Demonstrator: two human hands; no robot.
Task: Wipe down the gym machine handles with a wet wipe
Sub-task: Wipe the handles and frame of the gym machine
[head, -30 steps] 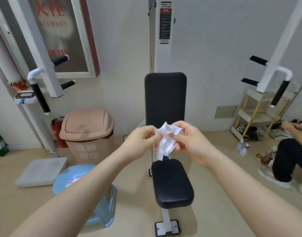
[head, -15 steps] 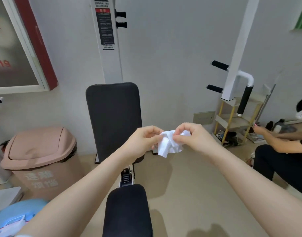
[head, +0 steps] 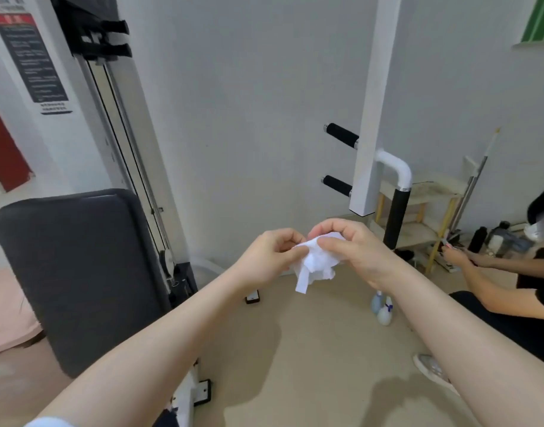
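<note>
Both hands together at chest height, centre of view. Left hand (head: 270,257) pinched wipe (head: 313,266) from 9 o'clock side; right hand (head: 354,251) curled over it from 3 o'clock. Wipe bunched, one tail hanging down, not yet touching any handle. Nearest handle: black vertical grip (head: 397,220), up at 2 o'clock from hands, long axis upright. Two short grips (head: 341,135) at 1 o'clock, higher, sticking out sideways. Right hand nearer; likely its reach.
</note>
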